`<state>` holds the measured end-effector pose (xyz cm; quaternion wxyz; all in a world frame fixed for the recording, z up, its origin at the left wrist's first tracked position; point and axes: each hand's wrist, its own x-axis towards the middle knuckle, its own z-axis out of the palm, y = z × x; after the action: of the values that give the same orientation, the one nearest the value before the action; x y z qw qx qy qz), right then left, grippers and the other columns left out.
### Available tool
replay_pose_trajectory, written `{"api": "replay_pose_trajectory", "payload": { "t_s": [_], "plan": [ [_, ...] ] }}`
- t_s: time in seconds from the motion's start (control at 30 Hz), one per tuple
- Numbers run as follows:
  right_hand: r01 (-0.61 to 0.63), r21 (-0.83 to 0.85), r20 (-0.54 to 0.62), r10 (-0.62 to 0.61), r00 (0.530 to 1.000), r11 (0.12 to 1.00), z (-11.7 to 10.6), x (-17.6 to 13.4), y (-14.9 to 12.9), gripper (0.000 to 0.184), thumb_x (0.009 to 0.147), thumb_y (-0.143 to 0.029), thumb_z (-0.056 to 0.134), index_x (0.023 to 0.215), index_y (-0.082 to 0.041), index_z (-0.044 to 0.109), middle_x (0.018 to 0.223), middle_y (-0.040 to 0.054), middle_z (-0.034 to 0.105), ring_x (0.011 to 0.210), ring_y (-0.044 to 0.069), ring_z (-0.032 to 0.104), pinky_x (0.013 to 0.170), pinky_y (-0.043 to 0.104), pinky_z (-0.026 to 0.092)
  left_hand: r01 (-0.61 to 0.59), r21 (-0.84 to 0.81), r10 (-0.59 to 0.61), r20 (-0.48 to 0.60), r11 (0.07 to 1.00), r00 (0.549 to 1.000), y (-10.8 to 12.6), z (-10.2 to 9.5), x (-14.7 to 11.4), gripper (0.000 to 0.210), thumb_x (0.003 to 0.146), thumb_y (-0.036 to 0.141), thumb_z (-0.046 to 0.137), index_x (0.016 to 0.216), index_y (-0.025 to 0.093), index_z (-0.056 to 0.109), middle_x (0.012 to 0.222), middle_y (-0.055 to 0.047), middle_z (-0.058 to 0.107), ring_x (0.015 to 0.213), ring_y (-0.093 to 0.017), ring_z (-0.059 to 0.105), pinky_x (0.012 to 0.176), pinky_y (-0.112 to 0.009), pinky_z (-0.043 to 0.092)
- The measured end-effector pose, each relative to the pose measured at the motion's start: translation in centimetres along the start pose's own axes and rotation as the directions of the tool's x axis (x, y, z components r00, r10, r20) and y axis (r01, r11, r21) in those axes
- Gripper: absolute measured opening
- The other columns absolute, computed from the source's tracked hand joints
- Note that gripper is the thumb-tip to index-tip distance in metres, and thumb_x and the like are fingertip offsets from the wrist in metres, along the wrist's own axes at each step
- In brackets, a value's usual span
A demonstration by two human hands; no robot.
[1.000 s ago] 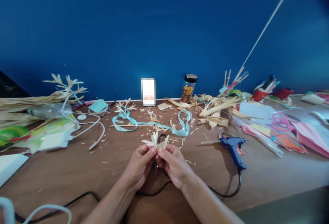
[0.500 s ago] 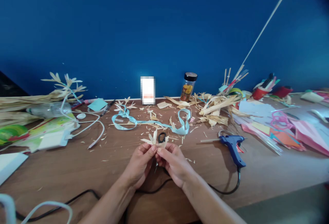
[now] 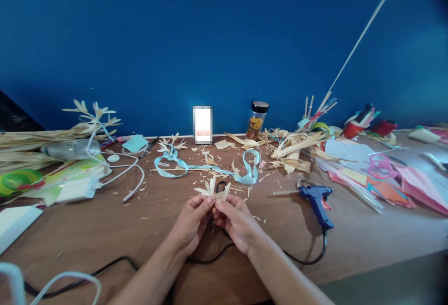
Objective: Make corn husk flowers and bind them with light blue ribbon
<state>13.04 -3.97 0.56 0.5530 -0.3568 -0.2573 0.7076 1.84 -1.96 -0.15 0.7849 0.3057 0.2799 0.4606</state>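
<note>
In the middle of the head view, my left hand [image 3: 196,214] is closed, pinching a pale dried-husk flower [image 3: 207,186] between thumb and fingers. Closed against it, my right hand [image 3: 235,216] pinches a petal on the flower's right side. A black loop [image 3: 221,185] like a scissor handle shows behind the petals, and a thin metal tip pokes out below the fingers; the part between is hidden. Beyond the hands lies a light blue ribbon [image 3: 249,177], with another husk flower [image 3: 172,142] at its left end. Husk scraps are scattered around.
On the right rests a blue glue gun [image 3: 318,202], its black cord [image 3: 304,262] running under my wrists. A black-lidded jar [image 3: 257,122] stands by the wall near dried husks [image 3: 297,146]. At left are a white power bank [image 3: 83,184], white cables and a plastic bottle [image 3: 72,149].
The right-hand petal has been raised and now stands more upright between my fingers. Both hands stay almost in place; the view has shifted slightly.
</note>
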Motion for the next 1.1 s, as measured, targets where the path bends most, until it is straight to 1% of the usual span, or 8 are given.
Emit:
{"api": "replay_pose_trajectory", "payload": {
  "t_s": [0.17, 0.33, 0.43, 0.53, 0.67, 0.77, 0.93, 1.1],
  "plan": [
    [0.093, -0.086, -0.022, -0.095, 0.995, 0.992, 0.36, -0.05, -0.15, 0.018, 0.069, -0.032, 0.066, 0.075, -0.015, 0.065, 0.066, 0.0006, 0.060, 0.053, 0.007, 0.048, 0.047, 0.016, 0.034, -0.014, -0.059, 0.012, -0.034, 0.998, 0.999, 0.40, 0.37, -0.09, 0.011, 0.072, 0.022, 0.063, 0.066, 0.014, 0.058, 0.059, 0.002, 0.053, 0.055, -0.010, 0.051, 0.053, -0.025, 0.045],
    [0.117, -0.152, -0.043, -0.125, 0.991, 0.981, 0.52, -0.05, 0.07, 0.024, 0.073, -0.038, 0.060, 0.073, -0.014, 0.064, 0.064, 0.0021, 0.061, 0.054, 0.009, 0.050, 0.047, 0.018, 0.035, -0.005, -0.075, 0.004, -0.019, 0.997, 1.000, 0.57, 0.61, 0.00, 0.012, 0.073, 0.023, 0.063, 0.067, 0.014, 0.057, 0.059, 0.001, 0.053, 0.057, -0.012, 0.053, 0.052, -0.026, 0.046],
    [0.141, -0.232, -0.048, -0.156, 0.987, 0.962, 0.43, -0.01, 0.33, 0.021, 0.071, -0.035, 0.063, 0.070, -0.014, 0.063, 0.063, 0.0017, 0.061, 0.053, 0.008, 0.049, 0.047, 0.017, 0.034, -0.012, -0.076, 0.007, -0.055, 0.997, 0.998, 0.55, 0.64, 0.11, 0.010, 0.072, 0.021, 0.064, 0.067, 0.014, 0.058, 0.056, 0.002, 0.053, 0.052, -0.010, 0.051, 0.051, -0.023, 0.045],
    [0.164, -0.272, -0.061, -0.187, 0.980, 0.948, 0.37, 0.06, 0.51, 0.017, 0.068, -0.030, 0.067, 0.069, -0.014, 0.062, 0.062, 0.0007, 0.061, 0.052, 0.008, 0.047, 0.046, 0.017, 0.033, -0.006, -0.076, -0.001, -0.084, 0.997, 0.996, 0.49, 0.57, 0.15, 0.013, 0.069, 0.021, 0.067, 0.064, 0.013, 0.058, 0.052, 0.003, 0.054, 0.048, -0.008, 0.049, 0.051, -0.022, 0.044],
    [0.179, -0.284, -0.076, -0.208, 0.975, 0.942, 0.49, 0.10, 0.57, 0.017, 0.068, -0.030, 0.066, 0.066, -0.014, 0.060, 0.057, -0.0009, 0.058, 0.049, 0.008, 0.044, 0.044, 0.018, 0.031, -0.009, -0.062, 0.004, -0.077, 0.998, 0.997, 0.32, 0.52, 0.08, 0.014, 0.068, 0.024, 0.067, 0.064, 0.013, 0.059, 0.053, 0.002, 0.055, 0.049, -0.008, 0.050, 0.053, -0.021, 0.044],
    [0.194, -0.290, -0.070, -0.223, 0.972, 0.937, 0.56, 0.07, 0.55, 0.016, 0.070, -0.030, 0.065, 0.071, -0.014, 0.061, 0.057, -0.0022, 0.056, 0.048, 0.007, 0.042, 0.043, 0.018, 0.029, -0.003, -0.046, 0.000, -0.063, 0.999, 0.998, 0.20, 0.59, 0.03, 0.014, 0.067, 0.024, 0.068, 0.067, 0.012, 0.061, 0.054, 0.002, 0.056, 0.050, -0.008, 0.051, 0.053, -0.022, 0.044],
    [0.167, -0.304, -0.039, -0.187, 0.982, 0.938, 0.37, 0.08, 0.45, 0.017, 0.071, -0.032, 0.062, 0.075, -0.015, 0.064, 0.061, -0.0003, 0.059, 0.052, 0.008, 0.047, 0.044, 0.017, 0.033, -0.010, -0.079, 0.005, -0.057, 0.997, 0.998, 0.33, 0.64, 0.11, 0.014, 0.069, 0.025, 0.067, 0.065, 0.013, 0.060, 0.053, 0.002, 0.054, 0.049, -0.008, 0.049, 0.049, -0.021, 0.043],
    [0.135, -0.268, -0.040, -0.151, 0.988, 0.954, 0.31, 0.12, 0.49, 0.021, 0.075, -0.035, 0.057, 0.074, -0.015, 0.063, 0.068, 0.0028, 0.062, 0.056, 0.009, 0.051, 0.046, 0.017, 0.034, -0.013, -0.102, 0.001, -0.121, 0.995, 0.993, 0.56, 0.46, 0.20, 0.011, 0.067, 0.019, 0.069, 0.065, 0.014, 0.059, 0.055, 0.003, 0.055, 0.052, -0.008, 0.051, 0.057, -0.021, 0.047]
  ]
}}
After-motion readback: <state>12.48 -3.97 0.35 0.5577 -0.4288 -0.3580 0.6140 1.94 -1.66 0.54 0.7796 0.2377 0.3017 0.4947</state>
